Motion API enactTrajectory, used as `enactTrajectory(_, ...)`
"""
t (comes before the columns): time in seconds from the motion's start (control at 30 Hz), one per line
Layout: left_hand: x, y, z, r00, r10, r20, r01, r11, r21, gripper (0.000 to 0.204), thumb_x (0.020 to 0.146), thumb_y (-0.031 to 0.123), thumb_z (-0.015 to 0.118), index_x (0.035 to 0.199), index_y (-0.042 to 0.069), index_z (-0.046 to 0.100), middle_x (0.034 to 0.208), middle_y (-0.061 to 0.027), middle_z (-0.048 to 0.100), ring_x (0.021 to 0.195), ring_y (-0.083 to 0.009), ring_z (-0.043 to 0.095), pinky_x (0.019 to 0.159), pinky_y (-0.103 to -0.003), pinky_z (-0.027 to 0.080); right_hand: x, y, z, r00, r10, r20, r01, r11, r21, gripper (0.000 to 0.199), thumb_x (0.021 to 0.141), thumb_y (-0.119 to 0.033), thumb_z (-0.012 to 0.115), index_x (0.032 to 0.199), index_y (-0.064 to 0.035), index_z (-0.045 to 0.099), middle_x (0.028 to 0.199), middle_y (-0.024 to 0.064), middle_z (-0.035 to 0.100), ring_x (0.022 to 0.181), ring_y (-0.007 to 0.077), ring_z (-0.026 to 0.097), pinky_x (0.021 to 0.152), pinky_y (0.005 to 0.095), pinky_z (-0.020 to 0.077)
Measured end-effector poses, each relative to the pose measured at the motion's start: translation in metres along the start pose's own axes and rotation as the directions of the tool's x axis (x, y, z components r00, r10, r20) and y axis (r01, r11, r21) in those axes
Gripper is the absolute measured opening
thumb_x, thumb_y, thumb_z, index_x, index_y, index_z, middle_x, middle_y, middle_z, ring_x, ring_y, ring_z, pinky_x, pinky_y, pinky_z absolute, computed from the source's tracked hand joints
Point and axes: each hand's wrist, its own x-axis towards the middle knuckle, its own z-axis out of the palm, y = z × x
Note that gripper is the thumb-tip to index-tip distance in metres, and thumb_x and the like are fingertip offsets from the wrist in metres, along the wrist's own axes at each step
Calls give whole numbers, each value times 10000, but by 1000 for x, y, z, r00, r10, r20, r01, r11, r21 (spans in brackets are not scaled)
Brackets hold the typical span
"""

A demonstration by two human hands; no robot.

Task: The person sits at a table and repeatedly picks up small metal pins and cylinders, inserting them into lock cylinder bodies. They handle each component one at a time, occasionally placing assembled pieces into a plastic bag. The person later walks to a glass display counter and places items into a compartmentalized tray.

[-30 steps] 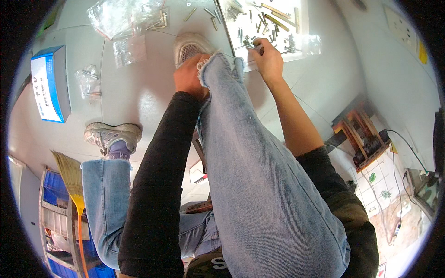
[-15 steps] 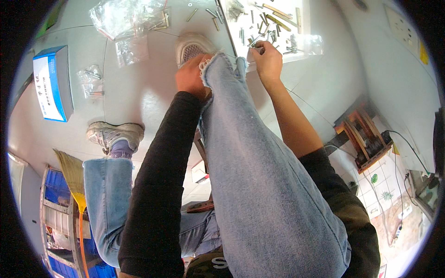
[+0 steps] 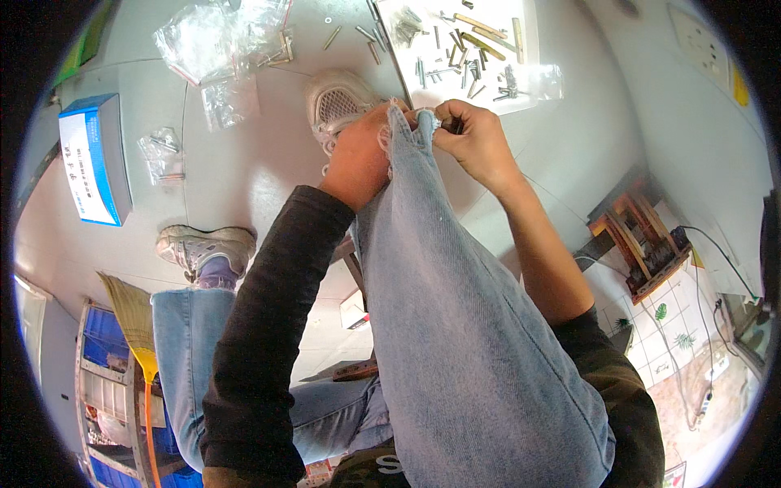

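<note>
Many metal pins (image 3: pixel 421 71): they are lying scattered over the white tray (image 3: pixel 447 91), brass-coloured bars (image 3: pixel 482 45) mixing in among them.
Right hand (image 3: pixel 480 142): it is curling beside the frayed cuff (image 3: pixel 396 138), near the tray's lower edge; thumb and forefinger are standing narrow, and whether they are pinching something I cannot tell.
Left hand (image 3: pixel 362 154): it is resting against the other side of the cuff; its fingertips are hiding behind the denim, so I cannot tell what they are holding.
Right shoe (image 3: pixel 338 102): it is standing on the grey floor (image 3: pixel 268 146), just beyond the left hand.
Plastic bags (image 3: pixel 203 41): clear ones are lying left of that shoe.
Blue-and-white box (image 3: pixel 89 163): it is sitting at far left.
Broom (image 3: pixel 134 325): it is leaning below the box.
</note>
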Motion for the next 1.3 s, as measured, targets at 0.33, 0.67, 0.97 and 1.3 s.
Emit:
enactTrajectory(0.33,11,2,-21,942,-205,-265,158,969,-188,146,800,95,563,911,24,625,807,-121,605,725,-255,577,662,-315,452,19,-16,-8,932,332,145,-314,543,779,267,896,-229,496,999,11,548,776,33,544,618,97,479,587,226,440)
enactTrajectory(0.67,24,19,-34,936,-247,-250,136,910,-390,182,816,123,607,974,50,660,856,-54,634,753,-88,552,683,-217,443,-1,-52,-16,935,-214,-283,254,961,110,143,832,-61,553,953,1,599,881,80,605,758,153,573,657,253,470)
enactTrajectory(0.97,26,32,-31,917,-237,-321,102,917,-386,141,769,91,620,898,53,664,749,-60,581,649,-149,557,602,-251,436,-3,-72,-15,840,-429,-332,371,901,-225,95,777,-41,603,865,-34,637,792,67,570,702,162,540,615,263,437)
enactTrajectory(1.3,25,27,-40,947,-13,-322,-11,997,-73,154,772,118,614,911,68,658,786,-74,589,694,-203,573,634,-280,451,-2,-70,-19,960,-195,-200,186,981,-62,158,838,-93,585,954,13,597,871,49,609,823,123,571,731,241,460)
